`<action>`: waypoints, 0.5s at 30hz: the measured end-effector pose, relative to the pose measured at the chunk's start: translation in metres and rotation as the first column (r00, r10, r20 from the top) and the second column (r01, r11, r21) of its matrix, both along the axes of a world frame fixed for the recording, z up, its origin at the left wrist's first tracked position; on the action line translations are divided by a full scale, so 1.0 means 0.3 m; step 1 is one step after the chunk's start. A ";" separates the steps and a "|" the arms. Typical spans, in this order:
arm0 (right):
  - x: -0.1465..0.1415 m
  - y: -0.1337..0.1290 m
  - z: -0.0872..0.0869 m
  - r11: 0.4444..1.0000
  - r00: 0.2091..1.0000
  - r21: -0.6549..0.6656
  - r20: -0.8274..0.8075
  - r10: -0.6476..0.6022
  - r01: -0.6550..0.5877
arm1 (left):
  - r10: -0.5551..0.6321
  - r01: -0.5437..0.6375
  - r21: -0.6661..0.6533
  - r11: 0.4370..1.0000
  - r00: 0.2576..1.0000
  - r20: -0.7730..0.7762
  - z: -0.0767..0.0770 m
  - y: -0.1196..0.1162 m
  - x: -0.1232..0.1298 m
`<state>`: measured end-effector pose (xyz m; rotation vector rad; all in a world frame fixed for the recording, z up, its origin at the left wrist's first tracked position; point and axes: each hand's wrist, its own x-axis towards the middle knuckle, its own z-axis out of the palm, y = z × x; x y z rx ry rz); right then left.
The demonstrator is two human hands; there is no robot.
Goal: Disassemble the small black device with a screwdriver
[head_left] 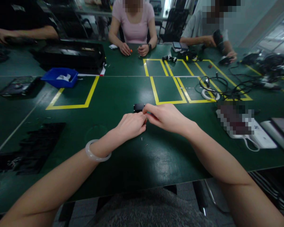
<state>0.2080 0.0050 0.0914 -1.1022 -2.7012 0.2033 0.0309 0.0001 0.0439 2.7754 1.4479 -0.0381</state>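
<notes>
A small black block (139,107) lies on the dark green counter (123,173), its near side and right end partly covered by the person's hands, so its full shape cannot be made out. The left hand (132,124) is just on the near side of the block, back of the hand up, fingers curled under; their tips are largely hidden, and whether they grip the block or something else I cannot tell. The right hand (164,117) is at the block's right end, thumb and forefinger bent close together and meeting the left hand; anything pinched between them is too small or too covered to tell.

Nearer the wearer than the block lie two tiny screw-like bits (142,138), too small to identify surely. Left of the block and farther off is a blue tray (53,80) with white scraps (64,77) in it; left and nearer are dark strips (40,142), blurred together. To the block's right, tangled cables (227,85) run over a white ring (209,95), and an object there (235,118) is pixelated. Beyond the block sit three people, cut off by the upper edge.
</notes>
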 end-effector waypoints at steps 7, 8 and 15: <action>0.008 0.004 -0.002 1.000 0.997 0.029 -0.076 -0.007 0.009 | 0.018 -0.018 -0.062 0.998 1.000 0.002 0.015 0.003 -0.002; 0.011 0.005 -0.003 0.999 0.996 0.031 -0.091 -0.004 0.006 | 0.014 -0.014 -0.061 0.998 1.000 0.009 0.017 0.002 -0.005; 0.100 0.010 -0.005 0.999 0.897 -0.036 -0.440 -0.042 0.029 | 0.053 -0.036 -0.114 0.993 0.988 0.145 0.050 -0.067 -0.053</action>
